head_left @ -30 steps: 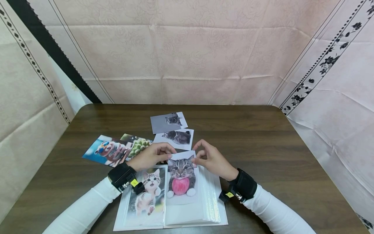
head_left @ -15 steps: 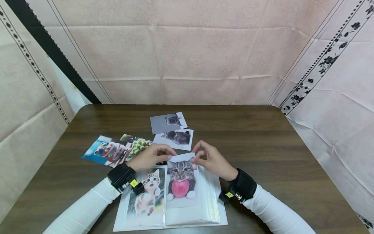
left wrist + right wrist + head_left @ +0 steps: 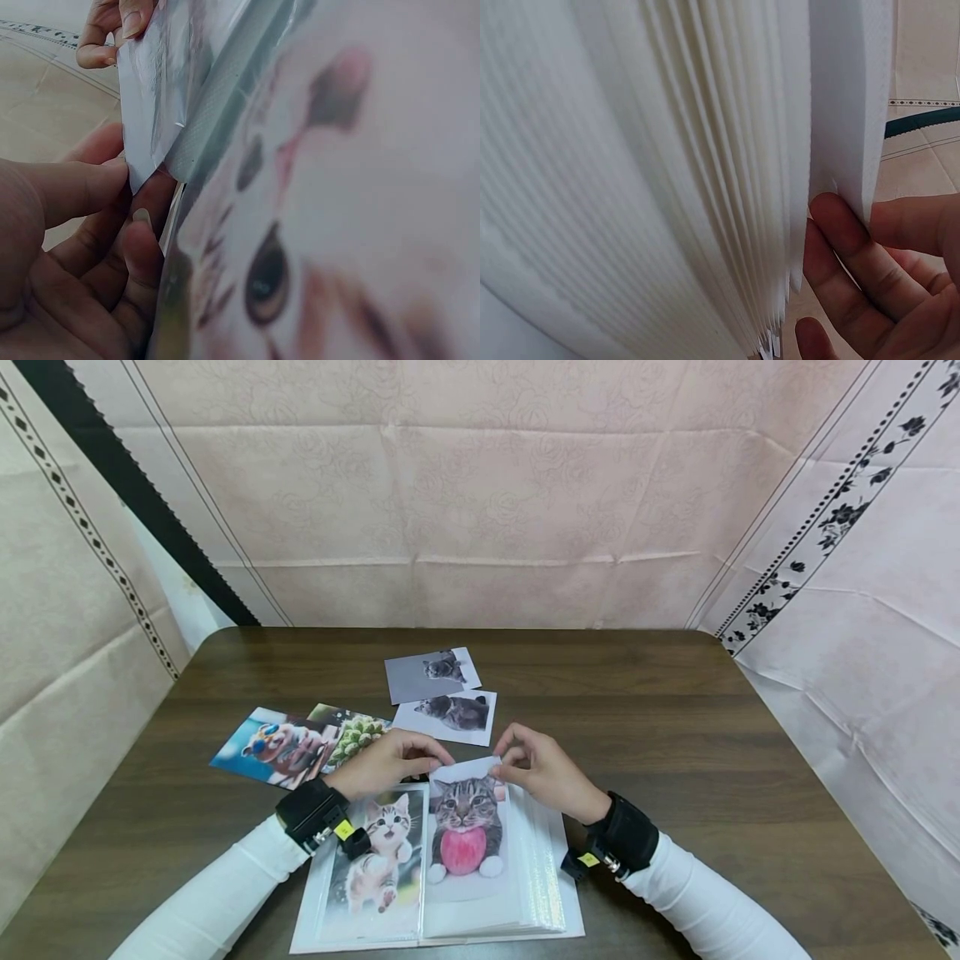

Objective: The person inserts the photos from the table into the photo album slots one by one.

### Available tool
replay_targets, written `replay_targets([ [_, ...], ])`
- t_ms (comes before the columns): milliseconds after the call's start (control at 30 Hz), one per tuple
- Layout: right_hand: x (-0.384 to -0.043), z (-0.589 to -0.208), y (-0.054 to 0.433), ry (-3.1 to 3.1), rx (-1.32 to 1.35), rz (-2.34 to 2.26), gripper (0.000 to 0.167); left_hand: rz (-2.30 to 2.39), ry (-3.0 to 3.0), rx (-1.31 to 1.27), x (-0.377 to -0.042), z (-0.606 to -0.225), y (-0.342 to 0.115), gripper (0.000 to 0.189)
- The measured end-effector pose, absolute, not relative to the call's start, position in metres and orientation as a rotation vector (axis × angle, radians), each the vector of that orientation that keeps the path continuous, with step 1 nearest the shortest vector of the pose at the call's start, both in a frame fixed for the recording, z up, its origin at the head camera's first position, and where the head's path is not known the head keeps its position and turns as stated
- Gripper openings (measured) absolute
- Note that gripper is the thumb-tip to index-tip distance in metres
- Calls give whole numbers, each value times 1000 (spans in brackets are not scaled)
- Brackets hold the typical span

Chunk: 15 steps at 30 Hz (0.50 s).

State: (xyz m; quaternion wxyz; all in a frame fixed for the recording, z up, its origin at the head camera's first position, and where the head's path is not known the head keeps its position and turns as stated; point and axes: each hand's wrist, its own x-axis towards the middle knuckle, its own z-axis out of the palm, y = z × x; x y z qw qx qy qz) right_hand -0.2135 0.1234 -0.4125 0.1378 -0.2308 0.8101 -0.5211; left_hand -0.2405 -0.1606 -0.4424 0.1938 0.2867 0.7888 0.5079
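In the head view, an open photo album [image 3: 573,910] lay on the brown wooden counter [image 3: 645,702], near the person's side, and both hands met at the far edge of its right page. The cat photo with a pink ball [image 3: 463,843] was on that right page, its lower part lying in the clear sleeve and its top strip standing out past the sleeve's far edge. The left hand [image 3: 392,760] pinched the photo's far left corner between thumb and fingers, while the right hand [image 3: 547,777] pinched the far right corner, its fingers curled. A kitten photo [image 3: 386,860] filled the left page, partly covered by the left wrist camera [image 3: 352,842]. Beyond the album, a white-bordered cat photo [image 3: 450,715] lay just below a grey cat photo [image 3: 427,675]; to the left, a blue photo [image 3: 273,745] overlapped a green plant photo [image 3: 356,739] beside the left hand. A pale cloth [image 3: 480,510] hung behind the counter. In the left wrist view, the left thumb and fingers grasped the white corner of the photo, clear plastic lay over part of it, and the right hand held the other corner above. In the right wrist view, a fan of album pages [image 3: 697,150] stood beside the right hand, whose fingers gripped the corner of a white sheet [image 3: 844,97].
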Motion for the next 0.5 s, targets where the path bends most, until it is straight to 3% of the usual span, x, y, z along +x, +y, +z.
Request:
replay_targets([
  [500, -213, -414, 123, 2378, -699, -1501, 5, 1403, 2198, 897, -241, -444, -161, 25],
])
